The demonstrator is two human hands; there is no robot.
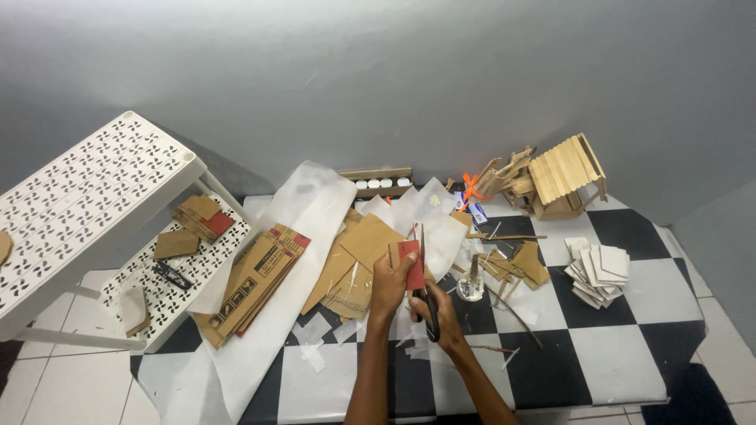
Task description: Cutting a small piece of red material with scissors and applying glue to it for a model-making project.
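My left hand point(388, 285) holds a small cardboard piece point(411, 264) with a red face, upright over the checkered floor. My right hand point(438, 313) grips black-handled scissors point(426, 293), whose blades rise along the right edge of that piece. Both forearms come up from the bottom middle of the view. Under the hands lie brown cardboard sheets point(364, 242) and white paper scraps point(315, 356).
A white perforated shelf rack point(87, 197) stands at left with cardboard bits on its lower tier. A flattened printed carton point(253, 279) lies on white paper. A small stick house point(563, 177) sits at the back right, a stack of white squares point(598, 271) at right, a small clear cup point(471, 288) beside my right hand.
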